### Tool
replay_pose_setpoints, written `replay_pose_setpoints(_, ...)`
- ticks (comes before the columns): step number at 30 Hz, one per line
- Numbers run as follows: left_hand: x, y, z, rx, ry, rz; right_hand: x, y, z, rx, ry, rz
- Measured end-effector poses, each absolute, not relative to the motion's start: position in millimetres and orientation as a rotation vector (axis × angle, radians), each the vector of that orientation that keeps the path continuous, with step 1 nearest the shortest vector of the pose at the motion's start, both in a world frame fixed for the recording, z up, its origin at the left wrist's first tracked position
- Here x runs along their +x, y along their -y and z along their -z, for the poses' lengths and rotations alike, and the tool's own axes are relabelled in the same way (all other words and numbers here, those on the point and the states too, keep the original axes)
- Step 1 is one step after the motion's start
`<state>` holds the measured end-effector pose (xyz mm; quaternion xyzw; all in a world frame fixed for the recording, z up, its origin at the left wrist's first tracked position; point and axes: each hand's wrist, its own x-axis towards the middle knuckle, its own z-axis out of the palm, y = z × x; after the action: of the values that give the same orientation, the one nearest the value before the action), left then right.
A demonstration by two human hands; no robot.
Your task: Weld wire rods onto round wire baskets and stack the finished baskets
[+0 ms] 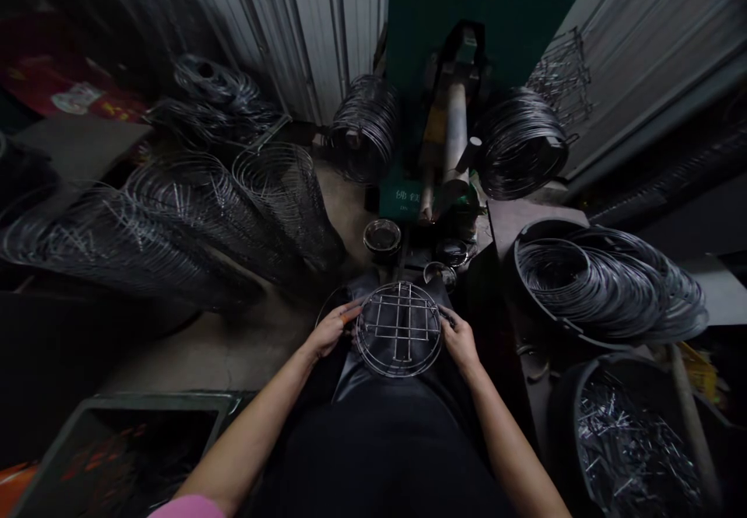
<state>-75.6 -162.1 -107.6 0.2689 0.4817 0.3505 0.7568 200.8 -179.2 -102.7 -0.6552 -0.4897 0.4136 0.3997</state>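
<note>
A round wire rack (402,333) with crossed bars inside its ring is held over my lap. On its left rim my left hand (327,333) is closed, the fingers along the wire. My right hand (460,337) grips the opposite rim, its thumb side toward the ring. A further thin wire hoop (324,306) shows by my left hand; whether I hold it too, I cannot tell. Just beyond the rack stands a green machine (402,197) with a pale cylindrical arm (456,125) and a copper-coloured tip (427,213).
Tall stacks of wire rings (280,199) stand on the floor at the left. Wire coils (365,125) flank the machine. At right are a tub of wire hoops (583,277) and a bucket of short wire pieces (630,440). A green crate (157,403) sits lower left.
</note>
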Motion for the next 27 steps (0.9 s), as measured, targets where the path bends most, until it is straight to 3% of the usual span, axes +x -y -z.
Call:
replay_pose_setpoints(19, -77, 161, 119, 0.669, -1.012, -0.751, 212, 174, 125, -1.675, 1.376, -1.062)
replay_pose_setpoints(27, -86, 162, 126, 1.378, -1.323, -0.618, 215, 183, 126, -1.687, 1.33, -1.112)
